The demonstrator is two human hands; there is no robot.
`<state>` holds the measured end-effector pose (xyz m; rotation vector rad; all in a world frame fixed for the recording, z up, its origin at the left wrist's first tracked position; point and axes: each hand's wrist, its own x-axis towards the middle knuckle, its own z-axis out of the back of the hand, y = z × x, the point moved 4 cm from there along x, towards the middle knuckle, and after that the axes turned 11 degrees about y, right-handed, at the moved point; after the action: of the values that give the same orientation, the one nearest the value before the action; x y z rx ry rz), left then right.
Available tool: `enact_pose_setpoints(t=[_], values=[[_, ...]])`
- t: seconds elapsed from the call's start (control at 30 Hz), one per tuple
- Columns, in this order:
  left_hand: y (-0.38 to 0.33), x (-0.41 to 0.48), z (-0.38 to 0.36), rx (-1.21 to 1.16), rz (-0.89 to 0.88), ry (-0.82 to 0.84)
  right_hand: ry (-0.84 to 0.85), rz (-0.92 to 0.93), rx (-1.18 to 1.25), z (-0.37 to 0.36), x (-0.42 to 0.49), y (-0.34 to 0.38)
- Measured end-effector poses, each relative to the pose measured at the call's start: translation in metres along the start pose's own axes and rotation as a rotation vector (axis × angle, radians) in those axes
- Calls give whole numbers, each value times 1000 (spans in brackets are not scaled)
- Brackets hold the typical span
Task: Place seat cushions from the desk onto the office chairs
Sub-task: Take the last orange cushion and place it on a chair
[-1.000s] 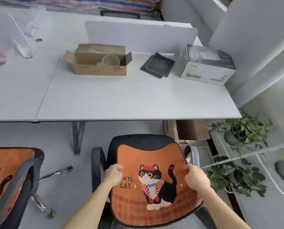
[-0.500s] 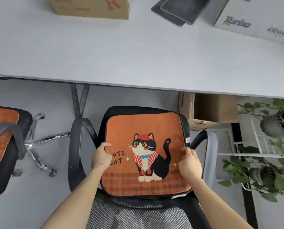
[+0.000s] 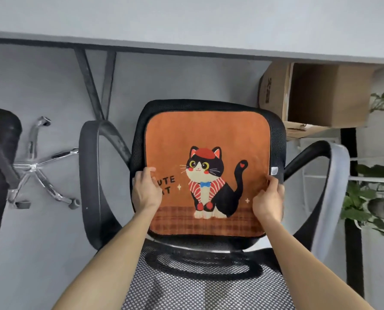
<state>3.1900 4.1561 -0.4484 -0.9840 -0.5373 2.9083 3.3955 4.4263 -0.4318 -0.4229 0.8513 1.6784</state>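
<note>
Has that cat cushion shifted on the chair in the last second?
Yes. The cat cushion has slid forward on the chair seat, toward the desk, and now lies flat.

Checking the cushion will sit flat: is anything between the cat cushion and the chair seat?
Nothing visible. The cushion already lies on the chair seat, whose bare rim shows around it; the left hand and right hand grip its side edges.

Head view, steeply downward, close over office chair (image 3: pixel 278 139).
</note>
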Motion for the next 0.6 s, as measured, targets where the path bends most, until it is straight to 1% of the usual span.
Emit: enact_pose_setpoints(t=[0.2, 0.5, 0.53, 0.6], values=[[3, 8, 0, 93, -47, -50, -41, 35, 3, -5, 2, 3], [-1, 9, -2, 58, -65, -65, -76, 73, -12, -4, 10, -1], [0, 7, -1, 80, -85, -68, -88, 67, -33, -5, 10, -2], [1, -1, -4, 253, -204, -71, -144, 60, -127, -8, 8, -3]])
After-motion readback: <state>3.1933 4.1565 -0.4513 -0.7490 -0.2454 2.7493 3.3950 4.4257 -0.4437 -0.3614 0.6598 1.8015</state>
